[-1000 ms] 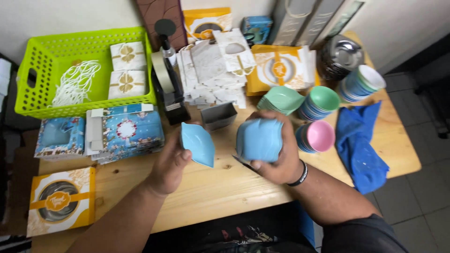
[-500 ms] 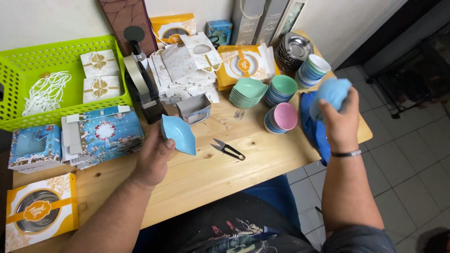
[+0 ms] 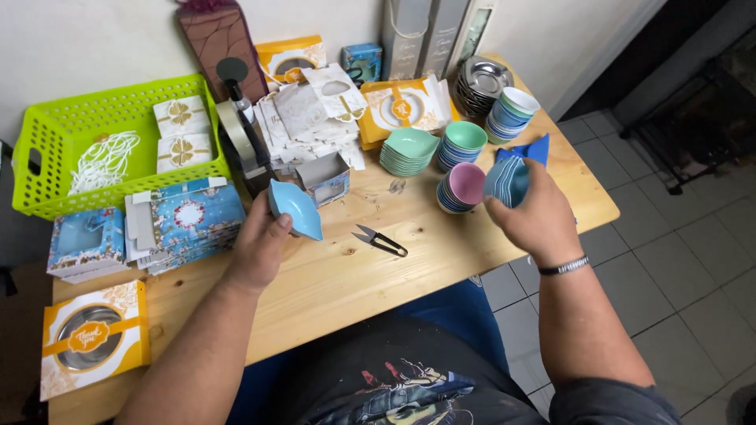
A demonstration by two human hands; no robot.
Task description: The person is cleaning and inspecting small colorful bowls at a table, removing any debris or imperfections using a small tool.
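Blue and leaf-shaped, a single small dish [image 3: 294,208] is pinched upright by the left hand [image 3: 258,250] at centre frame, above the wooden table [image 3: 331,275]. Toward the right of the frame, a stack of blue leaf-shaped dishes [image 3: 508,179] is gripped by the right hand [image 3: 534,219], fingers curled around it; how many dishes it holds cannot be told. Black thread snips [image 3: 379,241] lie between the hands. Just left of the stack, a pink-topped bowl stack [image 3: 461,189] is seen.

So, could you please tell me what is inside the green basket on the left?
The green basket holds a bundle of white string and two white cards with gold clover shapes. Its near wall hides part of the bottom, so anything lying there is unseen.
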